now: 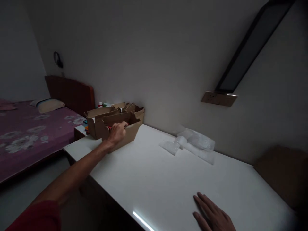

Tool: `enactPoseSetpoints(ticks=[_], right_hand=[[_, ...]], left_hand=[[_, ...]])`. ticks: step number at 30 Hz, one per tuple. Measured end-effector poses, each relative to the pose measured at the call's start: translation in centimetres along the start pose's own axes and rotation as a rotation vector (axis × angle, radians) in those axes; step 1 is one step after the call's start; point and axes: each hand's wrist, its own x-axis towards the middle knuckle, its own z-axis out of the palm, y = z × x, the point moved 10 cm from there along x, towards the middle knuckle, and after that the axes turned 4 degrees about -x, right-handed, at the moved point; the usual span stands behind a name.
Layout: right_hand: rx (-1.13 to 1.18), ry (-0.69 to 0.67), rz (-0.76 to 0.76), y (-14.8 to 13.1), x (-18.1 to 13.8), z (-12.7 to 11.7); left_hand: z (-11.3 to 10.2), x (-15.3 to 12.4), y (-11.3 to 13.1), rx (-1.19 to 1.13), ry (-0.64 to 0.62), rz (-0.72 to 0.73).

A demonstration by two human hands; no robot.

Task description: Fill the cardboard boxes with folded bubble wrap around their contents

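My left hand (117, 132) reaches to the far left of the white table, over the near wall of an open-topped cardboard box (127, 136). Its fingers are curled at the box's top edge. Bits of something red (109, 127) show beside the hand, and what the fingers grip is hidden. More open cardboard boxes (96, 125) stand close behind and beside this one. At the lower right, my right hand (214, 215) rests palm down on the table with its fingers spread, holding nothing.
Crumpled clear plastic wrap (199, 141) lies on the white table (154, 179) near the wall. A brown box-like object (284, 173) stands at the right end. A socket plate (218, 98) and a dark-framed panel (252, 48) are on the wall. A bed (36, 134) is at left.
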Motion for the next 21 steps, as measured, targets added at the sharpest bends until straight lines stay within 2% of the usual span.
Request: enactPoseSetpoints(ticks=[3,6,8,10,13,15,16,18,21], right_hand=[[0.042,0.045,0.068,0.3,-0.2,-0.8],[0.119,0.072,0.125,0.4,-0.5,-1.4],[0.184,0.086,0.149,0.1,-0.8,-2.0],[0.25,0.08,0.162,-0.5,-1.4,-2.4],[0.321,0.04,0.149,-1.9,-2.4,-2.7],[0.344,0.021,0.139,-2.8,-2.9,-2.8],[0.348,0.012,0.139,-3.0,-3.1,-2.8],[0.357,-0.014,0.133,-3.7,-3.1,-2.4],[0.398,-0.028,0.087,-5.2,-1.8,-2.0]], left_hand=[[0.6,-3.7,5.8,-0.075,-0.089,0.182],[0.3,-8.9,12.2,-0.214,-0.176,0.468],[-0.9,-12.4,14.9,-0.296,-0.165,0.613],[-2.7,-15.2,15.7,-0.356,-0.057,0.69],[-4.4,-17.7,13.6,-0.439,0.178,0.664],[-2.5,-17.4,10.5,-0.473,0.188,0.496],[-0.5,-16.8,8.8,-0.49,0.125,0.378],[4.9,-15.7,5.4,-0.553,-0.086,0.13],[12.1,-15.1,2.0,-0.72,-0.333,-0.167]])
